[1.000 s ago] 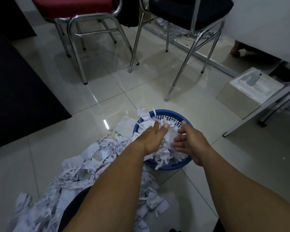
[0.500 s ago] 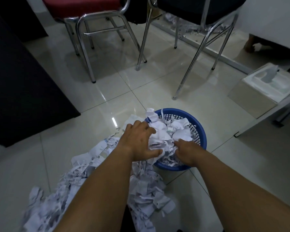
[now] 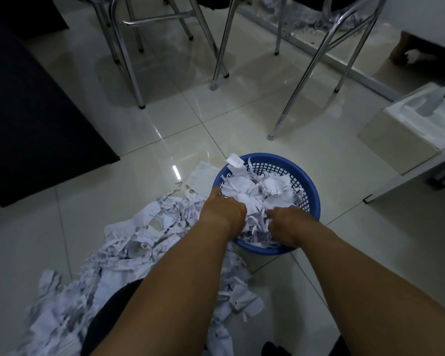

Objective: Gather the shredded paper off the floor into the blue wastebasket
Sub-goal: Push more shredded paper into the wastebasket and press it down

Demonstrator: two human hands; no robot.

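Sunk deeper than before into shredded paper (image 3: pixel 254 191) in blue wastebasket (image 3: pixel 312 194), twelve o'clock: left hand (image 3: pixel 224 214), right hand (image 3: pixel 285 223); fingertips buried, grip impossible to tell.

- Wastebasket (image 3: pixel 316 199): stands on the floor (image 3: pixel 242 119), lower centre-right of the frame.
- Paper heap (image 3: pixel 257 191): inside the wastebasket, rising above its rim.
- Shredded paper (image 3: pixel 129 242): spread over the floor from the wastebasket's left side down to the lower left corner, partly under the left forearm.
- Left hand (image 3: pixel 222 211): at the wastebasket's near-left rim, fingers buried in the heap.
- Right hand (image 3: pixel 285 222): just right of the left hand, inside the near rim, on the heap.
- Left chair (image 3: pixel 129 60): behind the wastebasket, upper centre.
- Right chair (image 3: pixel 316 60): beside it, upper right.
- Box (image 3: pixel 406 129): on the floor at the right edge, behind the wastebasket, well apart.
- Mat (image 3: pixel 36 111): upper left, left of the chairs.
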